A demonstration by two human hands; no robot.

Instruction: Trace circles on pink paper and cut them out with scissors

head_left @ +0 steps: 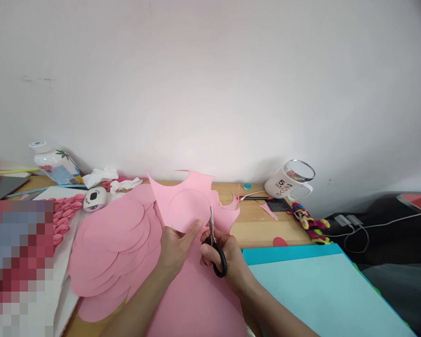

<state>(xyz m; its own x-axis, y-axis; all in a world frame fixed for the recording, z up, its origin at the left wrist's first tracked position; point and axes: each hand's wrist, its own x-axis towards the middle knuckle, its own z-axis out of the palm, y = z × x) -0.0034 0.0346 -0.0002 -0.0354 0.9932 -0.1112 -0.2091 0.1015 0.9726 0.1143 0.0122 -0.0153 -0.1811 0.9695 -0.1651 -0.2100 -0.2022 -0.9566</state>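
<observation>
My left hand pinches the lower edge of a pink sheet of paper, its thumb lying on top. A circle is drawn on this sheet, and its outer edges are cut into curves. In my right hand is a pair of scissors with black handles, the blades pointing up at the paper beside the drawn circle. Whether the blades are parted is hard to see. To the left lies a pile of pink paper circles. Below my hands is a larger pink sheet.
A white mug stands at the back right, a plastic bottle at the back left. Light-blue sheets cover the right front. Crumpled tissues, a white device and a colourful figure lie around the wooden table.
</observation>
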